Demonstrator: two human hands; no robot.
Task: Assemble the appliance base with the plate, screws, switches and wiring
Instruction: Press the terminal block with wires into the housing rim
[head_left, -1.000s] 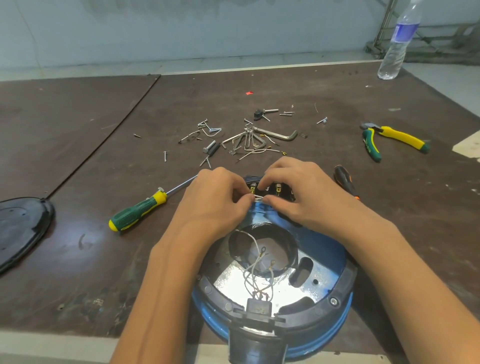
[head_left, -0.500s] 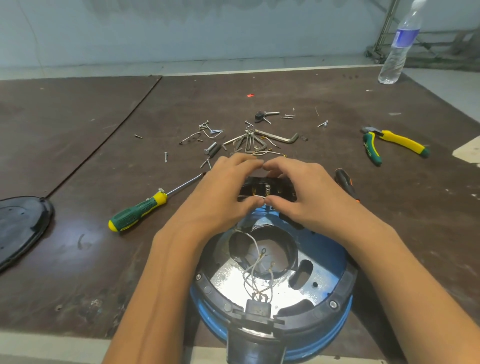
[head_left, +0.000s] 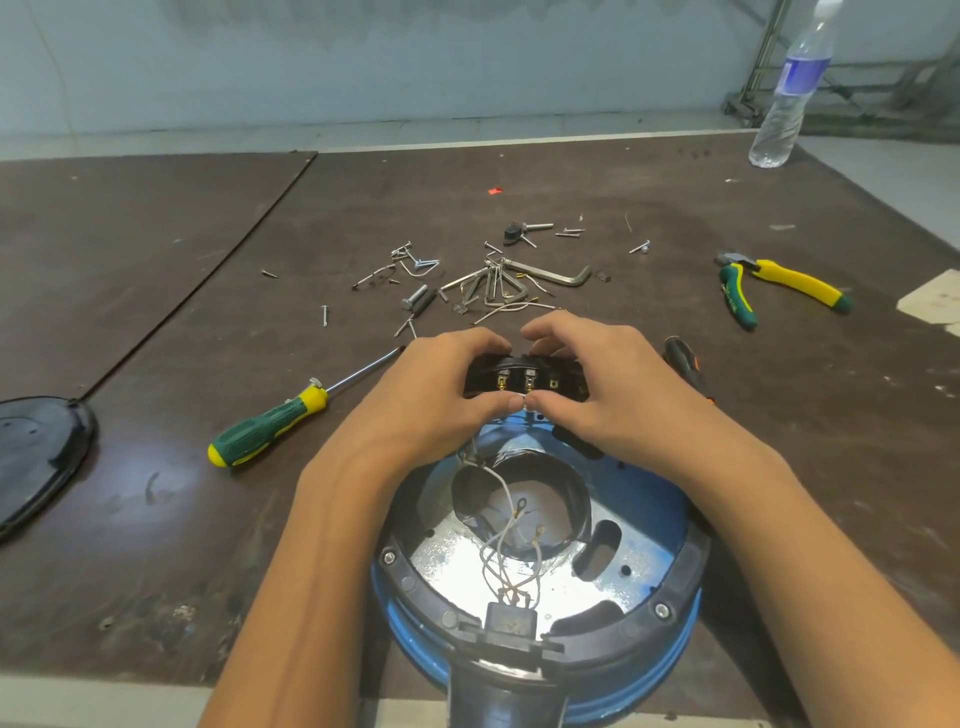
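Far left, 9 o'clock on the dark brown worktable (head_left: 171, 540): a black oval plastic plate (head_left: 36, 457) lies flat, partly cut off by the frame. Next comes the green-and-yellow-handled screwdriver (head_left: 270, 421), handle toward 8 o'clock, shaft toward 2 o'clock, tip just beside my left hand.

My left hand (head_left: 431, 400): fingers curled over the far edge of the black rectangular switch block with brass terminals (head_left: 524, 382), thumb on its near edge, pinching the left end. The block's long axis runs 9 to 3 o'clock, terminal face turned toward me. I hold it at the 12 o'clock rim of the round blue appliance base with black ring (head_left: 675, 525), which stands open side up at the table's near edge. Thin white wires (head_left: 501, 551) loop inside the base.

At 12 o'clock beyond the block: a scatter of loose silver screws and bent hex keys (head_left: 488, 283).

My right hand (head_left: 597, 395): fingers curled over the block's right end, thumb on the near edge, thumb tips meeting mid-block.

A black-and-orange tool handle (head_left: 683, 361) lies just beside that hand. Green-and-yellow pliers (head_left: 769, 286) at 2 o'clock. A clear plastic water bottle (head_left: 789, 98) stands upright at the far 1 o'clock corner.
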